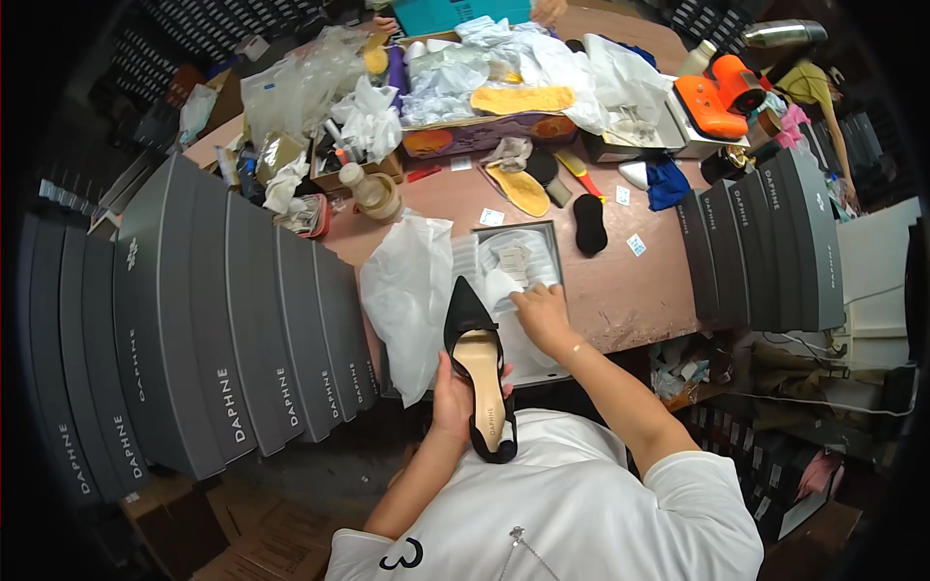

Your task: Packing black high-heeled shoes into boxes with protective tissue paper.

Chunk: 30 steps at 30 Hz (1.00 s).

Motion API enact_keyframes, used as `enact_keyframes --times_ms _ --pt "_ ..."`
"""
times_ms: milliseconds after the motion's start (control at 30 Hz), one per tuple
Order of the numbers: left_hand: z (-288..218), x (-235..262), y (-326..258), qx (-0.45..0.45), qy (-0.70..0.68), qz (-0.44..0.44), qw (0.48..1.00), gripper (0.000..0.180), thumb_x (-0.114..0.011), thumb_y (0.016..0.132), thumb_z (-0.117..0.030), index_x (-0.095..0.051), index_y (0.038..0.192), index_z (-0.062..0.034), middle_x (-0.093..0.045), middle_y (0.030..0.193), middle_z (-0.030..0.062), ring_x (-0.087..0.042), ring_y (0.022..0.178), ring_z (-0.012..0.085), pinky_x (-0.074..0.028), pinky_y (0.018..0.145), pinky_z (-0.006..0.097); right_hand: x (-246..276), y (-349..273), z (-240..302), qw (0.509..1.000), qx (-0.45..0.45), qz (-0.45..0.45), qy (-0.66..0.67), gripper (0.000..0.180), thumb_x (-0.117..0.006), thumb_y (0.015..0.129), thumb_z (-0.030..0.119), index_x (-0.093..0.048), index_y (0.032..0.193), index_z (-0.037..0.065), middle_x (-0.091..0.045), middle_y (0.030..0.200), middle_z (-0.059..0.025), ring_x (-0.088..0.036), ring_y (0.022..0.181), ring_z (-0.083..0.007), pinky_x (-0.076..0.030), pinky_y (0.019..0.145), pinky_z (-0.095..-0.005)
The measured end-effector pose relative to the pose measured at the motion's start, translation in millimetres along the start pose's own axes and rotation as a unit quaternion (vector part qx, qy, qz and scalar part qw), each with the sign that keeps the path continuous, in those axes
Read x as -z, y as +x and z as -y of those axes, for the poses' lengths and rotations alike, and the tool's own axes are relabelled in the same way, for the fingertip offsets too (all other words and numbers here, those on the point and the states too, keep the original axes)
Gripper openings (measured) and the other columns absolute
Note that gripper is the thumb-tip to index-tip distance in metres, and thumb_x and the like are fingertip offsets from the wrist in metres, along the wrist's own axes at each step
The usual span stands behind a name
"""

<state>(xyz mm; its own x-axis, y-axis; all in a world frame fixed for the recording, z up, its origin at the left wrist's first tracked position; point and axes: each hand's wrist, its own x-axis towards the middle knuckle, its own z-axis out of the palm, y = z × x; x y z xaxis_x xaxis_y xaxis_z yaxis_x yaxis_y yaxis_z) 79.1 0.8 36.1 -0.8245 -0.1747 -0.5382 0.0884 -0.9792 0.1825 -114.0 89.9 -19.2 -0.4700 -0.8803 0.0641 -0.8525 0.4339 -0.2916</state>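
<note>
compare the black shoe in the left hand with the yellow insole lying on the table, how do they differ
The black shoe is a whole pointed slingback held up by the left hand; the yellow insole is a flat loose piece lying untouched on the table. The shoe is black with a tan lining; the insole is plain yellow. Both are foot-shaped.

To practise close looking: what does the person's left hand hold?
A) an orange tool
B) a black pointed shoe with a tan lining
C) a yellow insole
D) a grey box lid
B: the left hand grips the black pointed shoe, while the right hand reaches the white paper in the open box.
</note>
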Motion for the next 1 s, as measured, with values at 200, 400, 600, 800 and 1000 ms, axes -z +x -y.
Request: enact_keyframes --times_ms 200,400,600,800,1000 --pt "-4 15 5 -0.026 0.042 -0.068 0.996 0.077 -0.03 0.089 -0.071 -0.047 0.127 -0.0054 -0.056 0.112 0.0108 -0.058 0.102 0.0286 -0.053 0.076 0.043 85 -25 36 0.903 -0.124 -0.128 0.391 0.012 -0.06 0.085 -0.002 -0.063 0.097 0.0 -0.06 0.089 -0.0103 -0.058 0.074 -0.0165 -0.047 0.064 -0.0263" --pt "0 -6 2 -0.024 0.088 -0.067 0.994 0.092 -0.03 0.082 -0.079 -0.04 0.134 -0.003 -0.053 0.124 0.013 -0.055 0.111 0.0296 -0.049 0.086 0.044 73 -35 69 0.926 -0.006 -0.19 0.326 0.031 -0.061 0.078 -0.009 -0.062 0.107 0.002 -0.059 0.089 -0.0125 -0.061 0.079 -0.0241 -0.051 0.065 -0.0288" --pt "-11 11 8 -0.026 0.083 -0.048 0.995 0.082 -0.033 0.086 -0.073 -0.045 0.129 -0.0039 -0.057 0.12 0.0133 -0.057 0.108 0.0258 -0.047 0.092 0.038 58 -60 67 0.95 0.183 -0.032 0.25 0.028 -0.059 0.076 0.006 -0.062 0.104 0.005 -0.058 0.091 -0.0101 -0.059 0.088 -0.0258 -0.048 0.077 -0.0344" --pt "3 4 3 -0.011 0.123 -0.111 0.986 0.06 -0.039 0.094 -0.058 -0.047 0.126 -0.0089 -0.057 0.119 0.0101 -0.058 0.104 0.022 -0.048 0.087 0.036 35 -22 72 0.976 0.192 0.084 0.062 0.015 -0.062 0.077 0.017 -0.063 0.09 0.009 -0.057 0.085 -0.0062 -0.057 0.087 -0.0226 -0.042 0.072 -0.0349" --pt "-3 21 5 0.04 0.168 -0.159 0.972 0.043 -0.048 0.095 -0.041 -0.053 0.117 -0.0041 -0.065 0.091 0.0126 -0.066 0.073 0.0209 -0.053 0.063 0.03 23 39 14 0.988 0.099 -0.003 0.12 0.033 -0.068 0.072 0.008 -0.061 0.104 0.005 -0.061 0.097 -0.0101 -0.058 0.096 -0.0289 -0.044 0.081 -0.0384"
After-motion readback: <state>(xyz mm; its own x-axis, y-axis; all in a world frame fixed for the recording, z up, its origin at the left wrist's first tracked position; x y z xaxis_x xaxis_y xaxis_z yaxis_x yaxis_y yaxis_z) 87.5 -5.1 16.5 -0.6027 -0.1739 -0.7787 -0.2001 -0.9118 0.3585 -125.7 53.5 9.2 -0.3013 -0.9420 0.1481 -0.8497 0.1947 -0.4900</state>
